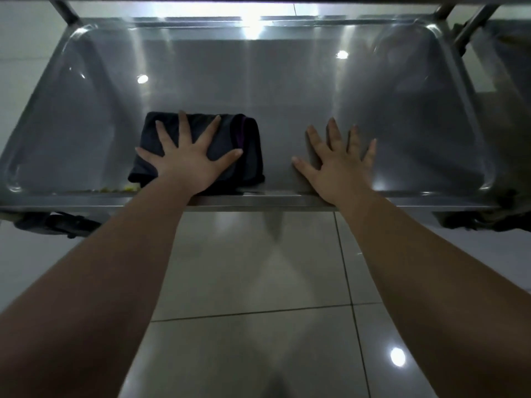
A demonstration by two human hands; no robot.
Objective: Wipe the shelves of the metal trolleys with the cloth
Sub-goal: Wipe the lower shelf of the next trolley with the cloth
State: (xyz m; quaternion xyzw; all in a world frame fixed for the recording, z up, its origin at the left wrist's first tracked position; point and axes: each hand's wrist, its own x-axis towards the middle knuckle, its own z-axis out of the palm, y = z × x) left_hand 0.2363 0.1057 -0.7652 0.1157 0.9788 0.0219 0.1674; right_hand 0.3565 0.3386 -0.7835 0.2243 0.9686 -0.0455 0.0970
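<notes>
On the trolley shelf point(287, 90), near front lip | left hand point(188, 158) splayed flat, pressing folded dark cloth point(230, 150) for full contact | right hand point(340, 165) flat, grasping nothing, likely bracing | yellow crumbs point(115, 190) left at front edge.

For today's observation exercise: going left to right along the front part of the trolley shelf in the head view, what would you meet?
Yellow crumbs by the front lip → dark folded cloth with the left hand spread flat on it → bare steel shelf → right hand flat on the metal.
</notes>
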